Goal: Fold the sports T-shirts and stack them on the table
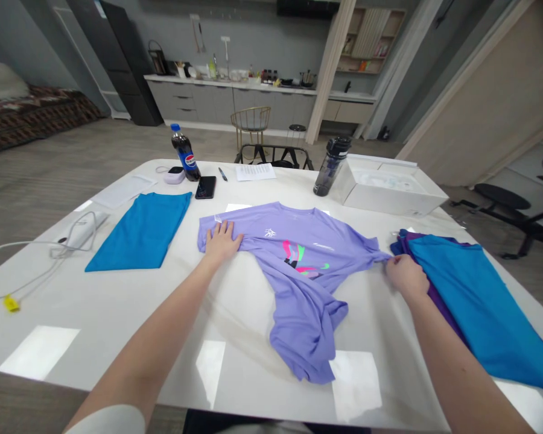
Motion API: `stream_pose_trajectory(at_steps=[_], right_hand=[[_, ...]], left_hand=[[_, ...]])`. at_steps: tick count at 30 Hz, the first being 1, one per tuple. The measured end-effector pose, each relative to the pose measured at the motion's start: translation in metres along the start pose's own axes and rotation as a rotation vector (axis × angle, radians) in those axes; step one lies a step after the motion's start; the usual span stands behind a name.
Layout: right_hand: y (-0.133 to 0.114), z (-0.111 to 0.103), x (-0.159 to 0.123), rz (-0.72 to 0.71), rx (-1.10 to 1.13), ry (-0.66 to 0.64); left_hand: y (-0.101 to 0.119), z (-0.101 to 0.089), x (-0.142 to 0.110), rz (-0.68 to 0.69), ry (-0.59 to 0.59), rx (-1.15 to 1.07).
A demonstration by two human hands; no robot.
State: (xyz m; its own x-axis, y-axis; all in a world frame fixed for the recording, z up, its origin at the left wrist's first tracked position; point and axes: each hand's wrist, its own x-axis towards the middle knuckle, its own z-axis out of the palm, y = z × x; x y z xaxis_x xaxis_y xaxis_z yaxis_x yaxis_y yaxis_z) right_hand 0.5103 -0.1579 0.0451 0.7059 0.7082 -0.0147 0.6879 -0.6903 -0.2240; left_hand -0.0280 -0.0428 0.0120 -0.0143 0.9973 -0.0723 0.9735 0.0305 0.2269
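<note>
A lavender T-shirt [298,265] with a pink and green print lies spread across the middle of the white table [117,313], its lower part bunched toward the front. My left hand [221,240] lies flat with fingers spread on the shirt's left sleeve. My right hand [405,274] is closed in a pinch on the shirt's right sleeve, pulling it taut.
A folded blue shirt [140,232] lies at the left. A pile of blue and purple shirts [475,301] sits at the right. Behind stand a cola bottle [184,154], a phone [206,187], a dark water bottle [330,166] and a white box [389,187]. A cable [40,253] runs along the left.
</note>
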Motion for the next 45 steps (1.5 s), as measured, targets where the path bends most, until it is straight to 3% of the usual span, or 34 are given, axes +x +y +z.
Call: stream_pose_trajectory(at_steps=[2,4,7,10,12,18,22,27,31,35,38,42,45], right_hand=[[-0.005,-0.002,-0.013,-0.1,0.0,0.135],[-0.027,0.001,-0.027,-0.332,0.034,0.2],[-0.073,0.015,-0.04,-0.638,0.047,0.045],[-0.113,0.035,-0.039,-0.636,-0.039,-0.197],[-0.131,0.047,-0.032,-0.605,-0.091,-0.283],[-0.164,0.063,0.007,-0.628,-0.1,-0.323],[-0.16,0.065,0.048,-0.515,-0.071,-0.283],[-0.107,0.051,0.104,-0.254,-0.109,-0.075],[-0.08,0.039,0.125,-0.189,-0.124,-0.023],[-0.088,0.039,0.121,-0.206,0.058,-0.155],[-0.102,0.037,0.115,-0.235,0.362,-0.197],[-0.113,0.028,0.118,-0.071,0.754,-0.314],[-0.108,0.021,0.133,-0.018,0.739,-0.296]], left_hand=[[0.005,-0.003,-0.001,-0.029,-0.017,0.015],[0.015,-0.005,-0.003,0.002,0.014,0.038],[0.035,-0.004,-0.002,0.116,0.035,0.029],[0.048,0.001,0.007,0.104,-0.049,-0.006],[0.048,0.004,0.017,0.078,-0.064,-0.007],[0.034,0.006,0.056,0.08,-0.008,0.009],[0.028,0.002,0.073,0.089,-0.03,0.015],[0.004,-0.009,0.081,0.054,-0.057,0.018],[-0.029,-0.01,0.085,-0.022,-0.006,0.061],[-0.044,-0.005,0.086,-0.011,0.024,0.094],[-0.042,-0.002,0.083,-0.006,0.048,0.11],[-0.038,-0.001,0.08,-0.006,0.07,0.125],[-0.039,-0.001,0.08,-0.004,0.073,0.124]])
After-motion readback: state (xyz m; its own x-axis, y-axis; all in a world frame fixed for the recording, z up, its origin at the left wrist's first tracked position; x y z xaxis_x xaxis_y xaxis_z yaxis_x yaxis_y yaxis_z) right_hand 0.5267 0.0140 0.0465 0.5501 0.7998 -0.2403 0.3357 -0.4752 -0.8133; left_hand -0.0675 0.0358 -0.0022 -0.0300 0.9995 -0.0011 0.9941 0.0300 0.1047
